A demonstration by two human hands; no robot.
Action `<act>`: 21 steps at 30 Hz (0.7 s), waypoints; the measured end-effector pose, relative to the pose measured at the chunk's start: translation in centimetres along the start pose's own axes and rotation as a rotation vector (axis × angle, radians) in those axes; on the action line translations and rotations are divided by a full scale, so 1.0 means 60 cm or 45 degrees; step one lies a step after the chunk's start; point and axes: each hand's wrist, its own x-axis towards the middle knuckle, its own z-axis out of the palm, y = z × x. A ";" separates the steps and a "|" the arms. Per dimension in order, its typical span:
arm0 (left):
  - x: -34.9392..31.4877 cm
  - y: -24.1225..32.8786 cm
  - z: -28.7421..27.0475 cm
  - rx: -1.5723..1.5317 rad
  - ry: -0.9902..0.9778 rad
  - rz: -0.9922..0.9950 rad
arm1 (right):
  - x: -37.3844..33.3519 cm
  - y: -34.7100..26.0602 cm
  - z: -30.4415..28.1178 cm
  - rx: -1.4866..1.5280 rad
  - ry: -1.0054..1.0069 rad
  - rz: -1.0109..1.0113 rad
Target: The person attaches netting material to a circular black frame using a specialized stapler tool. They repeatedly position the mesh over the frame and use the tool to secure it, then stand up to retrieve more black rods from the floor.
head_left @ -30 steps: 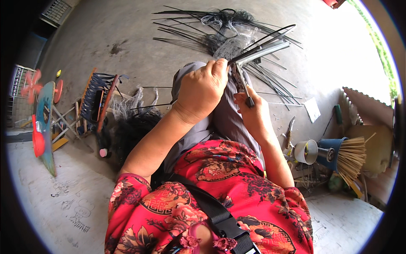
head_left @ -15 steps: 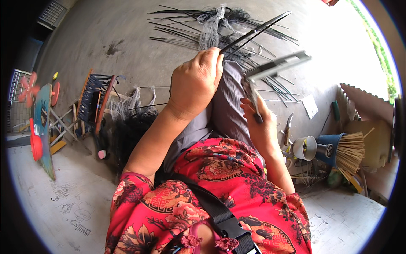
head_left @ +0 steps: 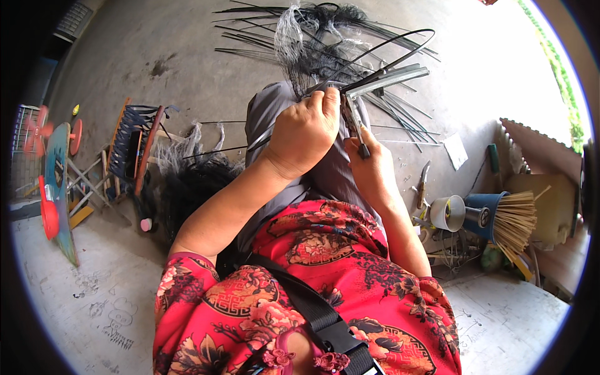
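My left hand (head_left: pixel 304 132) is closed in a pinch on a thin black strip (head_left: pixel 430 31), which bends in a loop beyond the fingers. Dark netting lies right beside those fingertips. My right hand (head_left: pixel 371 165) grips the handles of a plier-type stapler (head_left: pixel 389 82) with a long silvery magazine. The tool's head meets the strip just by my left fingertips; whether its jaws are closed there is hidden. Under both hands are my grey-trousered knees. Beyond them, pale and dark netting (head_left: pixel 289 37) lies over several black rods (head_left: pixel 240 39) on the floor.
At the right stand a white bucket (head_left: pixel 447 214), a blue bucket (head_left: pixel 482 206) of thin sticks (head_left: pixel 514 219) and a knife (head_left: pixel 424 184). A white paper (head_left: pixel 455 152) lies near. On the left are a folding stool (head_left: pixel 134 150), black netting (head_left: pixel 194 187) and a painted board (head_left: pixel 59 194).
My right hand has brought the stapler left and in toward the strip at my left fingertips. My left hand has moved slightly right and down, and the strip's loop has opened wider.
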 end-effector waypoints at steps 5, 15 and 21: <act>-0.007 -0.013 0.019 0.107 -0.045 0.055 | 0.009 -0.017 0.000 -0.126 -0.033 0.042; -0.014 -0.068 0.048 0.255 0.036 0.107 | 0.045 -0.027 0.049 -0.250 -0.006 -0.059; -0.026 -0.061 0.049 0.224 0.032 0.071 | 0.059 0.034 0.077 -0.409 0.273 -0.441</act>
